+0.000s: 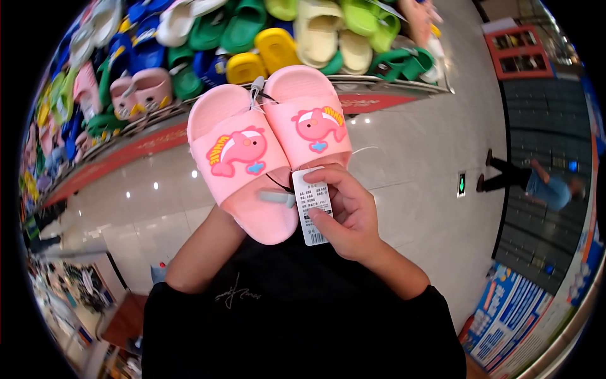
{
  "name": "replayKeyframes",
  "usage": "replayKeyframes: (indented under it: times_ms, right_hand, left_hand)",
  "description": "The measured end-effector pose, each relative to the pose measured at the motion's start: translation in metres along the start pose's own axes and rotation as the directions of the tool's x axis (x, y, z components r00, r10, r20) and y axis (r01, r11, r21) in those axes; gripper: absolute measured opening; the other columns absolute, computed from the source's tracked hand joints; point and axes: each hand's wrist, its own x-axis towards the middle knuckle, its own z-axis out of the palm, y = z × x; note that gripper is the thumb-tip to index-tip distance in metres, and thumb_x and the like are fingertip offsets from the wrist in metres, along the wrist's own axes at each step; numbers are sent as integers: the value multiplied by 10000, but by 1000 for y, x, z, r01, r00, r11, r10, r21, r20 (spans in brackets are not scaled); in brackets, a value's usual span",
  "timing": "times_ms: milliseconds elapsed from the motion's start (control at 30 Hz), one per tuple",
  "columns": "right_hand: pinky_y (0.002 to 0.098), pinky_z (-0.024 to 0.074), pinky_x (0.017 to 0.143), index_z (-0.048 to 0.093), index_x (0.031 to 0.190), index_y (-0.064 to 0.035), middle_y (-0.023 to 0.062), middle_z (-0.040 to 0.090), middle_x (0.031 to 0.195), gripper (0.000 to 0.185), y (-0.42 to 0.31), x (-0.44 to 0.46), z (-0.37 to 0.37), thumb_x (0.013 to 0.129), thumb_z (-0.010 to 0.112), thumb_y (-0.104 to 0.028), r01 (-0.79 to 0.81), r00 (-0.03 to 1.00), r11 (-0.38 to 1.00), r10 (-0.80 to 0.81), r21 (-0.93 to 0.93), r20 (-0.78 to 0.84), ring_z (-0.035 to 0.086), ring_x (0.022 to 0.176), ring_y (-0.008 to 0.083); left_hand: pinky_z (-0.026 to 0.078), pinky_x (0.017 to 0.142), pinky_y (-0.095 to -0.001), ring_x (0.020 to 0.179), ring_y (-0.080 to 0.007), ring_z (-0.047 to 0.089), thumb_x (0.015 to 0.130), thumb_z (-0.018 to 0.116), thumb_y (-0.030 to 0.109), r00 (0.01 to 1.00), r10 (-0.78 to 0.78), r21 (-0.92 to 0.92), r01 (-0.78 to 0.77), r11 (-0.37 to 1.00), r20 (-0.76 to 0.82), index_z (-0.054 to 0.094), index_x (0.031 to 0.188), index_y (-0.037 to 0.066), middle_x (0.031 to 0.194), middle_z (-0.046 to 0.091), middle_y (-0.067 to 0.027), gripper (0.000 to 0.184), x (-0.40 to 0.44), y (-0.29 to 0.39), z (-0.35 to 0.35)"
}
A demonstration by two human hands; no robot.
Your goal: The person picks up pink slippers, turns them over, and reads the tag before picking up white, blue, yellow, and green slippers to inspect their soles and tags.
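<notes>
A pair of pink slippers (pixel 230 151), each with a whale picture on its strap, is held up in front of my chest. A cord and a grey plastic piece join the two. My left hand (pixel 222 222) holds them from below; its fingers are hidden behind the soles and only the wrist side shows. Between the thumb and fingers of my right hand (pixel 346 211) is a white paper tag (pixel 310 189) with printed text and a barcode. The tag hangs at the right slipper's open toe and faces me.
Beyond the slippers stands a display shelf (pixel 379 95) piled with many coloured slippers and clogs. A person (pixel 543 183) is on the right by dark lockers (pixel 536 120). Tiled floor (pixel 416 164) lies between, with a green arrow sign (pixel 461 184) on it.
</notes>
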Motion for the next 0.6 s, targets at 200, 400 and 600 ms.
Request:
replayKeyframes:
  times_ms: [200, 400, 600]
  right_hand:
    - [287, 481, 924, 505, 1259, 24, 116, 473, 1293, 403, 27, 35, 83, 872, 535, 133, 15, 988, 999, -7, -47, 155, 568, 1131, 168]
    - [277, 499, 904, 504, 1239, 31, 97, 558, 1168, 353, 45, 57, 154, 897, 549, 107, -26, 984, 990, 51, -142, 173, 620, 1064, 153]
    - [266, 472, 919, 460, 1229, -15, 90, 578, 1163, 373, 82, 87, 205, 894, 578, 99, -49, 967, 994, 72, -98, 244, 595, 1078, 132]
  left_hand:
    - [504, 1013, -487, 1237, -322, 551, 1040, 405, 421, 986, 168, -47, -167, 985, 7, 388, 1462, 72, 1405, 499, -181, 548, -65, 63, -41]
    - [507, 1009, -490, 1232, -322, 556, 1039, 407, 422, 957, 286, -82, -283, 956, 35, 396, 1455, 72, 1399, 504, -179, 544, -118, 114, -73]
    - [509, 1006, -493, 1227, -321, 561, 1037, 408, 424, 934, 352, -61, -349, 935, 55, 403, 1448, 73, 1394, 510, -177, 540, -149, 170, -92]
